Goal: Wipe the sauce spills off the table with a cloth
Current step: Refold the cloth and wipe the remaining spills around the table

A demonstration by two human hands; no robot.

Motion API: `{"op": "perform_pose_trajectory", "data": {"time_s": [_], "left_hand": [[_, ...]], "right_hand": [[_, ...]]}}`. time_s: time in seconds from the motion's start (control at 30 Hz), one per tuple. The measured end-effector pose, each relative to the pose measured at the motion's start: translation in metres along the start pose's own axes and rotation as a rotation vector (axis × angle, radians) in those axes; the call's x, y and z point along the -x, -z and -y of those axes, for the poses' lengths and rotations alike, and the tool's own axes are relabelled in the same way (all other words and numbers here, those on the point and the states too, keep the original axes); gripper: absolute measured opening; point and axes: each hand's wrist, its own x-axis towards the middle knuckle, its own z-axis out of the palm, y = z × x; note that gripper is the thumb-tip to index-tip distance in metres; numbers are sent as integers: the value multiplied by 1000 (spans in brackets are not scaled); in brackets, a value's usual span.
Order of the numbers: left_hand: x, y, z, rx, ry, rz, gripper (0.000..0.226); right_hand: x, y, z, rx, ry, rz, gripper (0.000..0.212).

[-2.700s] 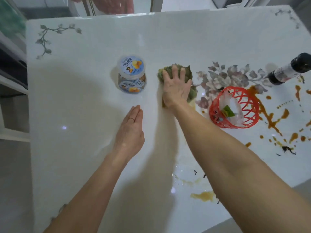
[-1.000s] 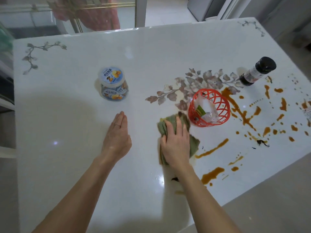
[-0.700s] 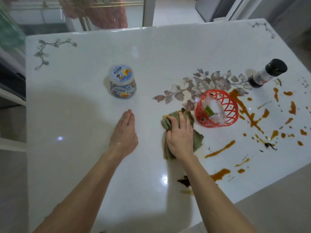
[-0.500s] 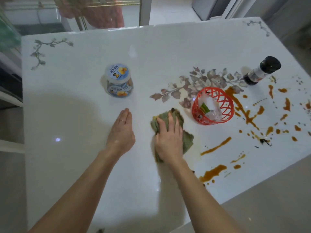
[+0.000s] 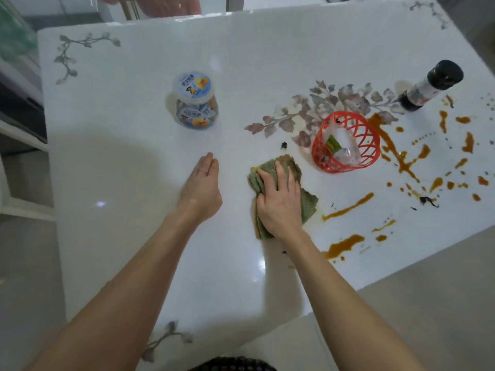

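Observation:
My right hand [image 5: 278,203] presses flat on a crumpled green cloth [image 5: 308,202] lying on the white table [image 5: 134,145], fingers straight on top of it. My left hand [image 5: 202,186] rests flat on the bare table to the left of the cloth, fingers together. Brown sauce streaks [image 5: 347,208] and a thicker blot [image 5: 344,243] lie just right of the cloth. Many more sauce drops [image 5: 407,159] spread across the right side of the table.
A red plastic basket [image 5: 348,145] with plastic wrap inside stands just beyond the cloth. A dark sauce bottle [image 5: 428,85] stands at the far right. A lidded snack jar [image 5: 195,101] stands at the back centre. The table's near edge runs close on the right.
My right hand has slid the cloth from far up beside the jar back toward me, then rubbed it side to side in front of the basket. My left hand has stayed put.

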Motion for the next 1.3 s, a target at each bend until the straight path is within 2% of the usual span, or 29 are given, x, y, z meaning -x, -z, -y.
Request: {"op": "perform_pose_trajectory", "data": {"time_s": [0.13, 0.23, 0.33, 0.4, 0.5, 0.73, 0.87, 0.9, 1.0, 1.07, 1.17, 1.3], "left_hand": [[10, -5, -1, -1, 5, 18, 66], [10, -3, -2, 4, 11, 30, 66], [10, -2, -4, -1, 23, 32, 67], [11, -3, -4, -12, 20, 41, 68], [12, -2, -5, 1, 24, 56, 70], [11, -3, -4, -14, 14, 55, 73], [10, -4, -5, -27, 8, 42, 75], [10, -3, -5, -22, 8, 43, 76], [10, -3, -4, -21, 3, 44, 76], [12, -3, -4, -25, -4, 46, 76], [12, -4, -1, -48, -28, 35, 75], [7, -4, 3, -69, -47, 29, 75]], "right_hand": [[44, -5, -4, -16, 38, -39, 45], [13, 2, 5, -47, -51, -144, 39], [-40, 16, 11, 4, -98, -237, 45], [-72, 19, 12, 52, -127, -188, 50], [-96, 11, 10, 66, -188, -8, 51], [-133, 12, -1, 45, -205, 27, 51], [-146, 10, 1, -10, -138, -85, 64], [-148, 10, 1, -47, -100, -148, 63], [-154, 16, 2, -212, -61, -304, 37], [-161, 18, 3, -143, -40, -322, 40], [-188, 18, -1, -70, -66, -308, 46], [-213, 10, -8, 53, -120, -129, 43]]}}
